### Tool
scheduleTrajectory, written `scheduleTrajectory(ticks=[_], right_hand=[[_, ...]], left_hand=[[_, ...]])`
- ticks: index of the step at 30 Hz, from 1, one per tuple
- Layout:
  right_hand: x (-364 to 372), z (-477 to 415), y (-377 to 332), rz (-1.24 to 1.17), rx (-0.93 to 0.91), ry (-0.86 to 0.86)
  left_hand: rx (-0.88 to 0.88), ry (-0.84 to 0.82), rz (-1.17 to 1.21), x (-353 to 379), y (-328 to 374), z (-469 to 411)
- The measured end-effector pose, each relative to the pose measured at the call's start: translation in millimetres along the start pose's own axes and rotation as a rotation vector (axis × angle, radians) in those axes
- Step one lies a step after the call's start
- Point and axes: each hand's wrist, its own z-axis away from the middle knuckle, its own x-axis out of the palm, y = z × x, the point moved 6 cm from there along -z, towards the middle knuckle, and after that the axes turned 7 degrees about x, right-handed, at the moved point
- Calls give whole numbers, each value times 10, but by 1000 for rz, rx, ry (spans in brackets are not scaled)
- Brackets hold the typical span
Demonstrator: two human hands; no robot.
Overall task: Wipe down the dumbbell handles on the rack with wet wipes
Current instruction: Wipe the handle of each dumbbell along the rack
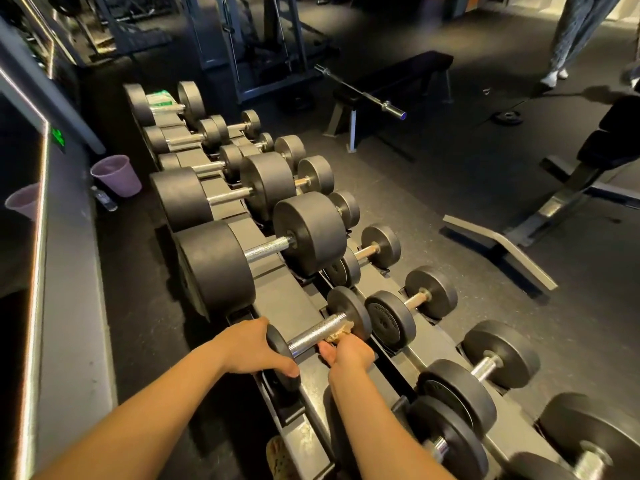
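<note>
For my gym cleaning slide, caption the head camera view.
Left hand steadies a dumbbell on the rack while the right hand rubs a wipe along its handle.

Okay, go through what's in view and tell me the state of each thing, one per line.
Left hand: gripping the near dumbbell's end plate.
Right hand: pressing a wipe against the handle.
Near dumbbell: resting on the rack, handle shiny.
Wipes pack: lying on the far dumbbell.
Purple bin: upright on floor.
</note>
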Motion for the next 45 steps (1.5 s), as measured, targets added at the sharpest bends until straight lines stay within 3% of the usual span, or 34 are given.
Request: scheduleTrajectory(ticks=[4, 10, 14, 16, 18, 20, 24, 28, 30, 34, 38, 45], right_hand=[[10, -4, 74, 171, -61, -63], [-9, 240, 414, 422, -40, -335], [-47, 89, 62, 240, -124, -147], [-69, 87, -45, 266, -232, -56], [8, 275, -43, 487, -455, -82], [174, 548, -9, 727, -764, -216], [515, 645, -220, 1524, -1453, -222], [710, 547, -422, 2267, -1672, -100], [780, 581, -442, 2511, -1745, -2], [810, 589, -382, 2747, -1719, 158], [734, 520, -301, 2809, -1603, 142], [423, 476, -381, 2402, -1412, 141]], left_hand=[[1, 4, -21, -10, 19, 8], [-21, 3, -121, -38, 88, 23], [-25, -3, -127, -28, 119, 63], [-29, 10, -143, -13, 133, 74], [-37, 28, -139, 17, 125, 66], [-29, 44, -127, 51, 102, 41], [-16, 65, -108, 78, 100, 43], [-21, 61, -116, 81, 103, 49], [-10, 62, -111, 92, 94, 37], [-7, 50, -107, 93, 92, 39], [-13, 45, -146, 79, 112, 59], [8, 53, -148, 68, 168, 107]])
